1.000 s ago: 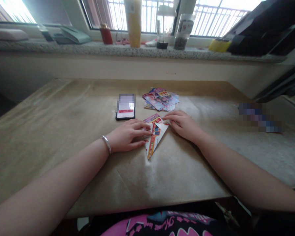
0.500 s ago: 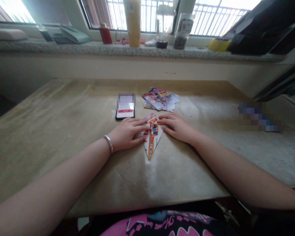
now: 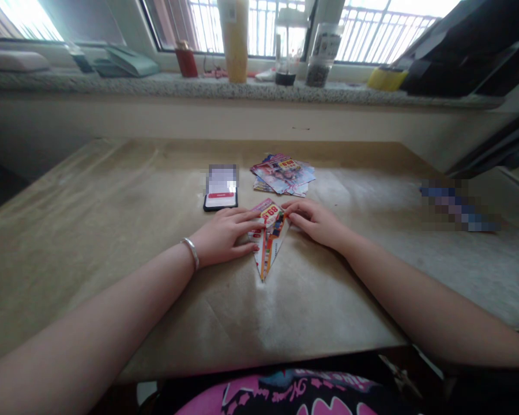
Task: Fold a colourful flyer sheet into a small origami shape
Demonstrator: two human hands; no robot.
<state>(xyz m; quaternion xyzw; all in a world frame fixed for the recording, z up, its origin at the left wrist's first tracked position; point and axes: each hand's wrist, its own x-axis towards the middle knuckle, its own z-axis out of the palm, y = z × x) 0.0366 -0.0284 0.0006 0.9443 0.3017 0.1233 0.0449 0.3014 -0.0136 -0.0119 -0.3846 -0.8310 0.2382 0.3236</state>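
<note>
A printed paper [image 3: 267, 253], folded to a kite shape with its sharp tip toward me, lies on the table [image 3: 155, 242]. My left hand [image 3: 225, 233] rests flat on its left side, fingers spread and pressing it down. At the upper right edge, my right hand [image 3: 315, 223] pinches the paper's flap between thumb and fingers, and that flap is slightly raised. Just beyond the paper is a pile of printed leaflets [image 3: 283, 174]. A phone [image 3: 220, 199] with a lit screen lies beyond my left hand.
A blurred bluish item [image 3: 456, 206] lies at the table's right. Along the stone windowsill [image 3: 134, 85] stand a red container [image 3: 185, 60], a tall yellow bottle [image 3: 236, 46], clear containers [image 3: 322, 57] and a yellow object [image 3: 386, 79].
My right hand's fingers have curled from lying on the paper to pinching its right edge. The right flap has lifted, showing more of the print beneath. My left hand stays in place.
</note>
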